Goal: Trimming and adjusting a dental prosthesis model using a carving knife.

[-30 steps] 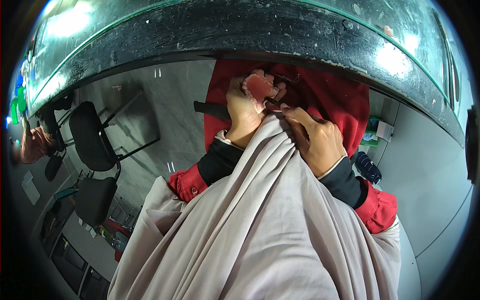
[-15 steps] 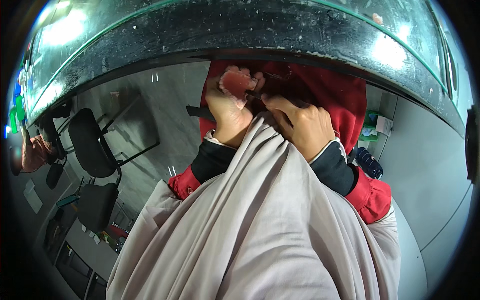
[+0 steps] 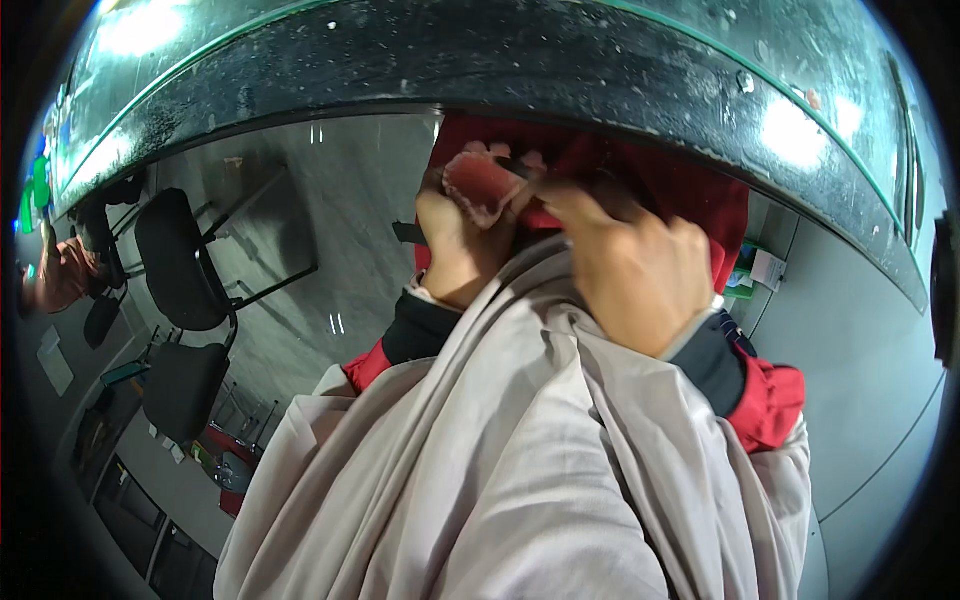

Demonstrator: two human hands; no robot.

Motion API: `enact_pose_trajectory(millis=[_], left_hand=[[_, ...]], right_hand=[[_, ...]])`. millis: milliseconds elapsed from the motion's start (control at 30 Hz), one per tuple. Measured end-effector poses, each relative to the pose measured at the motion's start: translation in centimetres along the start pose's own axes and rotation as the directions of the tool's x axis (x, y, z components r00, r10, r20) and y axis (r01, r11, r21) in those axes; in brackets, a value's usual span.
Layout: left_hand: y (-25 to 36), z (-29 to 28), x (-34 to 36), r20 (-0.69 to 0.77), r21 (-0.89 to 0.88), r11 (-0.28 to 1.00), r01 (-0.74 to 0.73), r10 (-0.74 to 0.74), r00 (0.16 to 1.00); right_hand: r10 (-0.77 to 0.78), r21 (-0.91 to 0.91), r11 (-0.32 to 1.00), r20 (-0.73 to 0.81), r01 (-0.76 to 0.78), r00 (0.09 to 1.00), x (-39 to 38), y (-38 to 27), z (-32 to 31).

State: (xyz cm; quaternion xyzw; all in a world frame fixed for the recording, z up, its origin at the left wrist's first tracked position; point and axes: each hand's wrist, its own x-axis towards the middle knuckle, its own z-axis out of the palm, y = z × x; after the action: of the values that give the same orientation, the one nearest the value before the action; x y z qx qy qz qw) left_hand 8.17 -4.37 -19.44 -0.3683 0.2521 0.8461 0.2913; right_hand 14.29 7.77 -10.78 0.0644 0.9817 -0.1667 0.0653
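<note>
Just below the table edge, my left hand (image 3: 460,245) is closed round a palm-sized pink piece (image 3: 483,185). Its flat reddish face is turned up, and a paler, bumpy rim runs round it. My right hand (image 3: 640,265), smeared by motion, is closed on a slim dark tool (image 3: 513,168). The tool's dark end lies against the upper right rim of the piece; its handle is mostly hidden by my fingers. Both hands are over red cloth (image 3: 715,205) and the pale draped fabric (image 3: 500,430) on me.
A dark table edge (image 3: 400,75) with a glass top, speckled with white bits, runs across in front of my hands. Black chairs (image 3: 180,260) stand on the grey floor at left, with another person's arm (image 3: 70,275) beyond. A grey panel (image 3: 850,330) stands at right.
My right hand has shifted right and nearer to me, and now blurs. The tool's dark end has moved up along the rim. The pink piece has turned slightly and moved a little lower.
</note>
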Motion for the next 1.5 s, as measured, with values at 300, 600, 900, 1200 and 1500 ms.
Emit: enact_pose_trajectory(millis=[300,600,900,1200,1500], left_hand=[[3.7,0.8,-6.0,0.373,0.283,0.943,0.173,-0.274,0.887],[4.3,7.3,-10.5,0.647,0.456,0.726,-0.515,0.128,0.752],[3.4,11.3,-9.8,0.757,0.407,0.497,-0.766,0.286,0.587],[3.4,15.0,-7.5,0.824,0.329,0.458,-0.825,0.287,0.488],[2.4,15.5,-6.5,0.774,0.210,0.489,-0.847,0.446,0.449]], right_hand=[[-0.114,0.585,0.807,0.013,0.085,0.993,-2.0,1.9,-3.7],[-0.353,0.441,0.812,-0.151,0.382,0.923,-3.1,1.8,-8.5],[-0.305,0.034,0.947,-0.205,0.318,0.930,-2.6,1.3,-11.6],[-0.184,0.057,0.972,-0.416,0.228,0.890,-0.8,1.6,-10.2],[-0.068,0.165,0.970,-0.522,0.179,0.850,0.1,1.3,-7.1]])
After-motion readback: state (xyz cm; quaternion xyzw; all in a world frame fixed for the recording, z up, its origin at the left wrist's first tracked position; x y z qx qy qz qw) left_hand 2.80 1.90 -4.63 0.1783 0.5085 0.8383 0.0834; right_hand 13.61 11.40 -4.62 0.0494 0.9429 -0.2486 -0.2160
